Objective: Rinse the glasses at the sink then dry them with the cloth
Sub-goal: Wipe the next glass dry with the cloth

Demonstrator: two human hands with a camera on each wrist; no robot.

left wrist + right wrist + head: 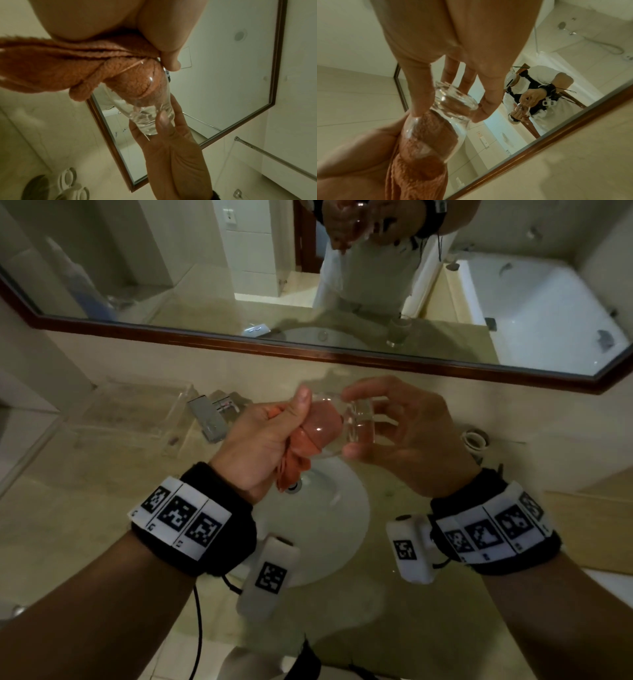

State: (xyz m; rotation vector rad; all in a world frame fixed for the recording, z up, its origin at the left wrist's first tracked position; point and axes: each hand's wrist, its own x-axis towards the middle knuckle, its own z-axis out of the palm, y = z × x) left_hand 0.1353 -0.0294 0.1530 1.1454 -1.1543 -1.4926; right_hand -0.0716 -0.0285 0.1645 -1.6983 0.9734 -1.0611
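A clear glass [356, 419] lies on its side in the air above the white sink [335, 529]. My right hand [394, 433] grips its thick base between fingertips and thumb. An orange cloth [322, 426] is stuffed into the mouth of the glass, and its loose end hangs below my left hand [263, 443]. That hand grips the cloth, with the thumb lying on the rim. In the left wrist view the cloth [51, 67] fills the upper part of the glass [150, 112]. In the right wrist view my fingers [421, 86] clasp the glass [453, 105] over the cloth [423, 155].
A chrome faucet [209, 416] stands behind the sink, left of my hands. A clear acrylic tray [130, 412] sits on the beige counter at the left. A wood-framed mirror [308, 285] runs along the back wall, and a second glass [399, 332] shows in it. White rings [474, 438] lie at the right.
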